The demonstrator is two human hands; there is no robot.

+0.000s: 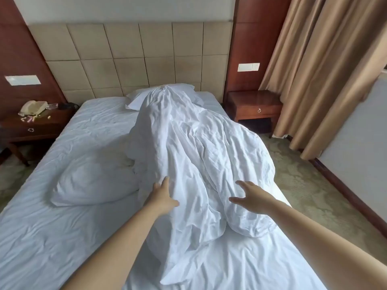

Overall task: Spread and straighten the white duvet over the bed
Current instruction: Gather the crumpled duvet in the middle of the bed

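Duvet [188,153] lies bunched along bed [52,237], pillow [94,176] left.

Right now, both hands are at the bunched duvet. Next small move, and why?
Probably close both hands on the fabric and pull the crumpled white duvet leftward. It lies in a narrow ridge along the bed's right half, leaving the white-sheeted mattress and the loose white pillow uncovered. The left hand touches it; the right hand is open above it.
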